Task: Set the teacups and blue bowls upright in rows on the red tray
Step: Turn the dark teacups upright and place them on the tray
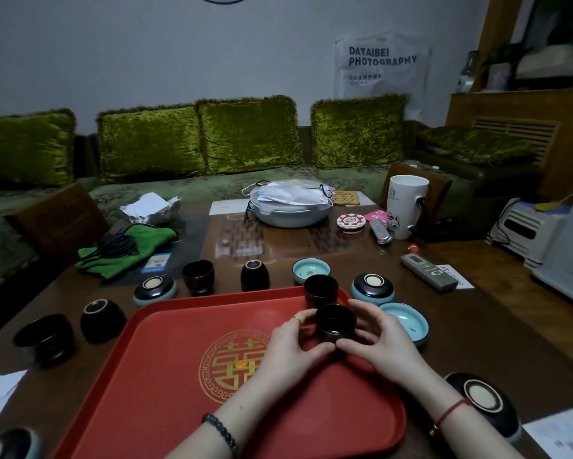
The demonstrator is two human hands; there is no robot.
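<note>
Desk (477,326) of dark wood carries everything. Red tray (165,376) lies on it right before me, with a gold double-happiness emblem (235,366) at its middle. On the wall behind hangs a white bag (381,61) printed DATAIBEI PHOTOGRAPHY; the smaller characters under that are too blurred to read. A white mug (407,207) with a cat drawing stands at the desk's far right.

My left grip (288,346) and right grip (381,346) are both narrowed round one dark cup (334,323), thumbs on its near side and fingers curled behind it. The cup is upright, mouth up, at the tray's right side; I cannot tell whether its base touches the tray.

A near bowl (406,321), blue inside and upright, sits on the desk just right of the tray beside my right grip. A far bowl (311,270) stands upright past the tray's far rim, and an inverted bowl (372,289) lies between the two. A second cup (320,289) stands upright in the tray's far right corner, just beyond the held one. A gold ring (297,320) sits on a left finger.
</note>
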